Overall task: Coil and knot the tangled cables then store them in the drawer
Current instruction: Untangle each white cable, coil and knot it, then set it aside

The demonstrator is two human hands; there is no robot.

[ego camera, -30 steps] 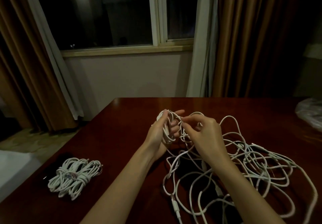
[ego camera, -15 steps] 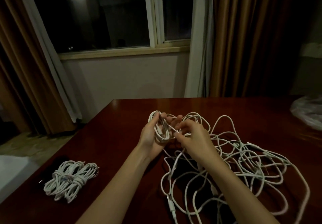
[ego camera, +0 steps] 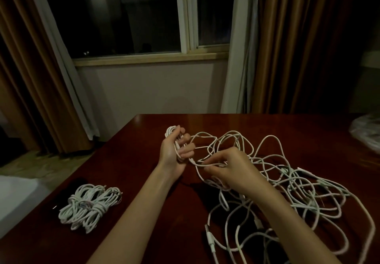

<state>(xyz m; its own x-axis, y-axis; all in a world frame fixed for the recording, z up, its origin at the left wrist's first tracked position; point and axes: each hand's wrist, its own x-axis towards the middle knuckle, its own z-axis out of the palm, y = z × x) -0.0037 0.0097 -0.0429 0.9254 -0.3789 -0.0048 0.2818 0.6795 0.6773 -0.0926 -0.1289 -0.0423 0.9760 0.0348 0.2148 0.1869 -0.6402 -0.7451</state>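
Observation:
My left hand (ego camera: 174, 150) grips a small coil of white cable (ego camera: 171, 130) above the dark red table (ego camera: 131, 161), fingers curled round the loops. Just to its right and lower, my right hand (ego camera: 228, 169) pinches a strand of the same cable that runs from the coil. That strand leads into a big tangle of white cables (ego camera: 287, 185) spread over the right half of the table. Two finished, knotted cable bundles (ego camera: 90, 206) lie side by side at the left front of the table. No drawer is in view.
A crumpled clear plastic bag (ego camera: 366, 132) lies at the table's far right edge. A small dark object (ego camera: 61, 208) sits under the bundles. Beyond the table are a window (ego camera: 144, 17) and brown curtains (ego camera: 298, 48); floor shows at the left.
My right hand has drawn away from the left hand, down and to the right, pulling a strand of cable out from the coil. The left hand keeps hold of the coil.

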